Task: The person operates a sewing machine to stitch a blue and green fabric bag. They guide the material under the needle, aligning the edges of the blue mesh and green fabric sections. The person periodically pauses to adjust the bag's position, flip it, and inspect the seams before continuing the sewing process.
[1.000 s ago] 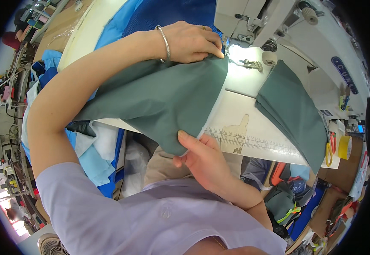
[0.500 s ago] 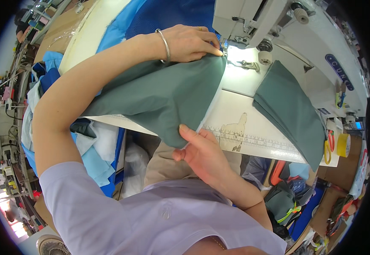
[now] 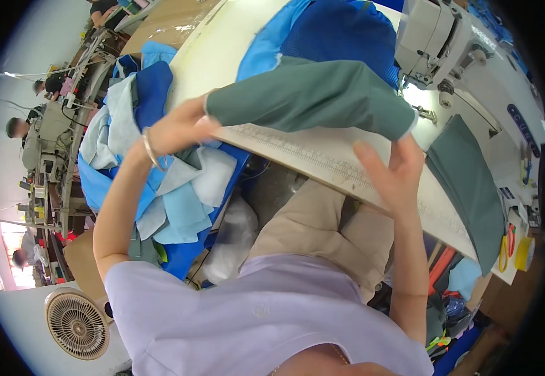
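A dark green fabric piece (image 3: pixel 310 94) with pale edges stretches between my hands, lifted over the front of the sewing table. My left hand (image 3: pixel 188 128), a bangle at its wrist and slightly blurred, grips the left end. At the right end, the fingers of my right hand (image 3: pixel 401 172) are at the fabric's edge, partly hidden by it, and the thumb stands apart. That end is just in front of the lit needle area of a white sewing machine (image 3: pixel 432 37). More green fabric pieces (image 3: pixel 466 188) lie stacked to the right of my right hand.
Blue mesh fabric (image 3: pixel 341 37) lies behind the green piece. A printed ruler (image 3: pixel 322 156) runs along the table's front edge. Pale and blue fabric scraps (image 3: pixel 184 207) heap at the left. Scissors (image 3: pixel 504 247) and yellow tape (image 3: pixel 525 254) sit far right. A fan (image 3: pixel 77 324) stands lower left.
The green fabric has come away from the needle area and is raised between both hands. My left hand has moved left and nearer; my right hand has moved right and farther forward.
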Motion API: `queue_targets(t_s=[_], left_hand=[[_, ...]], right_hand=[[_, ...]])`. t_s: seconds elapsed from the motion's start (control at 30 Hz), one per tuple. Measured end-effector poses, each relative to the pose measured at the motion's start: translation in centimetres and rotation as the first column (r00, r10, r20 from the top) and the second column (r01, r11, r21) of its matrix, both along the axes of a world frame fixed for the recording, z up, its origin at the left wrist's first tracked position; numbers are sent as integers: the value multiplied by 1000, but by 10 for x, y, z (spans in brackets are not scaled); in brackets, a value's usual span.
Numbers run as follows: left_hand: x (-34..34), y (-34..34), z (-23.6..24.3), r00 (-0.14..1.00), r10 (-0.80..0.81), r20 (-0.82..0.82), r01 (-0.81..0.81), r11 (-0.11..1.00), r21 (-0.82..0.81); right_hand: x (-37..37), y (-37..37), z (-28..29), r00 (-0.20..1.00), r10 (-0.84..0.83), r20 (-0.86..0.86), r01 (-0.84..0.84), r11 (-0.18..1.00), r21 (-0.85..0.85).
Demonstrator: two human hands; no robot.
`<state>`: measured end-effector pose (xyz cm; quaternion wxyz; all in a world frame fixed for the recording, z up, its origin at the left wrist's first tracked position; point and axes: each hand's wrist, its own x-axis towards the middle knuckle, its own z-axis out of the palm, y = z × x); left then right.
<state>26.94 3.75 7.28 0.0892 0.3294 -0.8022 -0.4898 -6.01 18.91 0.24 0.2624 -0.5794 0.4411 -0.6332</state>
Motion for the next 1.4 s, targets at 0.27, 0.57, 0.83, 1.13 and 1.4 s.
queue_targets(t_s=[0.27,0.57,0.83,1.13,1.4], left_hand=[[-60,56,79,958,49,-283,-234,704,-670],[-6,22,48,903,25,428,83,969,-234],[-117,40,37,978,2,207,100,870,-483],[-256,-72,-66,639,402,655,195,739,-644],[-281,-117,-114,870,373,322,226,279,-933]], right_hand=[[-27,40,11,454,210,866,-377,926,-27],[93,113,-46,477,102,873,-833,371,411],[95,114,-32,990,118,76,-137,930,340],[110,135,-61,847,216,486,-429,816,386],[109,117,-95,896,281,344,-396,856,333]])
